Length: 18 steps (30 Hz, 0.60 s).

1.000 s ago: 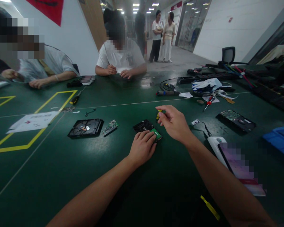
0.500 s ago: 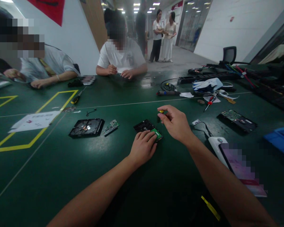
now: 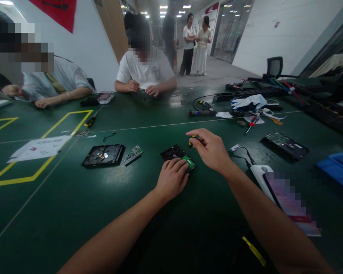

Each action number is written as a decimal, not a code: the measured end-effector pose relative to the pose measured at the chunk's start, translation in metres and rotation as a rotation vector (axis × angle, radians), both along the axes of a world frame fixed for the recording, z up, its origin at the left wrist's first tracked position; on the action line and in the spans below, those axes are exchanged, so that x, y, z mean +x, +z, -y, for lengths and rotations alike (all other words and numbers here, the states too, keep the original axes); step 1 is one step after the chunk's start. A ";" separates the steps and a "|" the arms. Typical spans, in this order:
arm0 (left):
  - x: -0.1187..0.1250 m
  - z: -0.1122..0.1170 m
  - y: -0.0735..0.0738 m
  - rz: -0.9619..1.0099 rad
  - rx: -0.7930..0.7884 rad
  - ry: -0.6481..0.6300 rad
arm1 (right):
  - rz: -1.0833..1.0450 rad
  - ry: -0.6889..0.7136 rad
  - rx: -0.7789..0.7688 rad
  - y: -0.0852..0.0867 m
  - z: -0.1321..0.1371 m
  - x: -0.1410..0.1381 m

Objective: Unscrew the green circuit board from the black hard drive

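Note:
A small hard drive [image 3: 172, 152] with a green circuit board at its near right corner lies on the green table. My left hand [image 3: 171, 178] rests over the drive's near side, its fingers closed down on it and covering part of it. Above the right end of the drive, my right hand [image 3: 213, 150] pinches a short screwdriver [image 3: 192, 141] with a yellow and black handle between thumb and fingers. The screwdriver is held about upright; I cannot make out its tip or whether it touches the drive.
Left of the drive lie a loose circuit board [image 3: 133, 154] and a larger hard drive [image 3: 103, 155]. Another drive [image 3: 286, 145] lies right, near a blue bin [image 3: 337, 169] and a white device [image 3: 264, 173]. A red screwdriver [image 3: 252, 125] lies farther back. Two people sit across the table.
My right hand has turned the screwdriver's handle slightly and its forefinger has stretched out over the top. My left hand stays on the drive. The view has shifted a little.

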State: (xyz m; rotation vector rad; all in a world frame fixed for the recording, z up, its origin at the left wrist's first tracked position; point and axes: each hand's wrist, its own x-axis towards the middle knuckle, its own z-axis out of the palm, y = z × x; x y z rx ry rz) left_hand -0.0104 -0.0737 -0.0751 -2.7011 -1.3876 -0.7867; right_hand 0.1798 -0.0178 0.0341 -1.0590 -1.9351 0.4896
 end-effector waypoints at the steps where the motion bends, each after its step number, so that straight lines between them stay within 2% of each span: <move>1: 0.000 0.000 0.000 -0.002 -0.001 -0.001 | -0.005 0.003 -0.014 0.000 0.000 0.000; 5: 0.000 0.000 0.000 -0.001 0.003 -0.005 | -0.022 -0.034 -0.036 0.000 0.000 0.000; 9: 0.000 0.000 0.000 0.005 0.003 -0.004 | -0.013 -0.076 0.020 -0.002 -0.002 0.001; 12: 0.000 0.000 0.000 0.000 -0.007 -0.003 | -0.001 -0.040 0.039 -0.002 -0.002 0.002; 15: 0.001 0.000 0.002 0.000 -0.013 -0.004 | -0.020 0.031 -0.008 -0.003 -0.001 0.001; 18: 0.001 0.000 0.003 0.004 -0.014 -0.006 | -0.033 0.035 -0.022 -0.004 -0.001 0.000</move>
